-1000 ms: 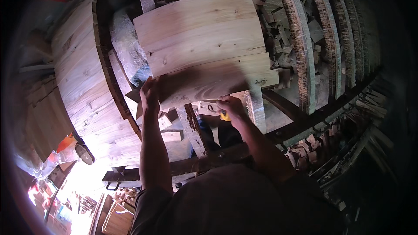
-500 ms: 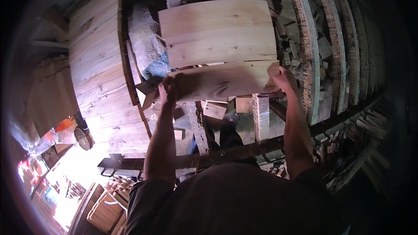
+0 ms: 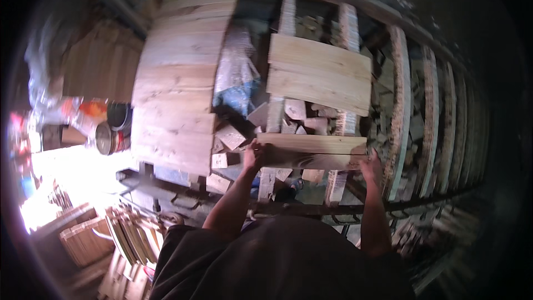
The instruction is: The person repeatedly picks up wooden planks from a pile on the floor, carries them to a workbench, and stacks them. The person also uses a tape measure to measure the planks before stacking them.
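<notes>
My left hand (image 3: 253, 154) and right hand (image 3: 373, 165) are closed on opposite ends of a pale plank (image 3: 311, 144) — whether it rests on the beams (image 3: 275, 112), I can't tell. Beyond a gap lies a pale panel (image 3: 319, 72) — that part looks laid, the plank neither joined nor released.

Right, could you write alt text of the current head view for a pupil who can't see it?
Seen from above, a person's left fingers and right fingers hold opposite ends of pale wood over rough crossbars. Beyond it, a smaller boarded panel lies across two crossbars; a larger panel is at left, wood offcuts below.
</notes>
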Demonstrator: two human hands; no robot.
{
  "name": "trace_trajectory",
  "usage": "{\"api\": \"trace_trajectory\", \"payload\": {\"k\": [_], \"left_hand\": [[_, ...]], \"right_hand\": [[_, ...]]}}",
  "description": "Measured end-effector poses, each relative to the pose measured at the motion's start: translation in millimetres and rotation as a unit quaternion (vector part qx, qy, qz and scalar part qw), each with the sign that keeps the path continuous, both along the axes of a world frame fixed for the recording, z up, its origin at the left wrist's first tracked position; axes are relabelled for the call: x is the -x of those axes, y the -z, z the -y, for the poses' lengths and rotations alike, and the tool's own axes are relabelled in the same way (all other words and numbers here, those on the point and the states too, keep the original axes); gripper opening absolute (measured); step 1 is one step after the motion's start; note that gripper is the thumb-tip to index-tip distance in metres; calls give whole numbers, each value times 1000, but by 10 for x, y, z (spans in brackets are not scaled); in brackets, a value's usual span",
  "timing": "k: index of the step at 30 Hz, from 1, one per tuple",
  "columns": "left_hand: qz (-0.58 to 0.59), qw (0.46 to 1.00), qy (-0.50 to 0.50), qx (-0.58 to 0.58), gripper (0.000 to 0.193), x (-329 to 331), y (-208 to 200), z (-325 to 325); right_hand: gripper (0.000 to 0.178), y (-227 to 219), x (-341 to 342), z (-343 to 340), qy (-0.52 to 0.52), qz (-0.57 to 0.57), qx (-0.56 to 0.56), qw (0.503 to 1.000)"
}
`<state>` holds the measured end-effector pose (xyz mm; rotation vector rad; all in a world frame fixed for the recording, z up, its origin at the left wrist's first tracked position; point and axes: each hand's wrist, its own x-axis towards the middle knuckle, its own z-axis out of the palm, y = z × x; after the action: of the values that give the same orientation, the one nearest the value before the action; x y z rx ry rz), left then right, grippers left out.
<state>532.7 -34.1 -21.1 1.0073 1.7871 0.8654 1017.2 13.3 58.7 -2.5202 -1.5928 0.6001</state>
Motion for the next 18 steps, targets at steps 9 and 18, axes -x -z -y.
{"api": "trace_trajectory", "payload": {"k": [9, 18], "left_hand": [[-20, 996, -59, -70, 57, 156, -1020, 635], [-65, 941, -270, -193, 48, 553, -2012, 2350]], "right_hand": [[71, -1139, 1930, 1328, -126, -207, 73, 967], [73, -1463, 2897, 2057, -511, -107, 101, 847]]}}
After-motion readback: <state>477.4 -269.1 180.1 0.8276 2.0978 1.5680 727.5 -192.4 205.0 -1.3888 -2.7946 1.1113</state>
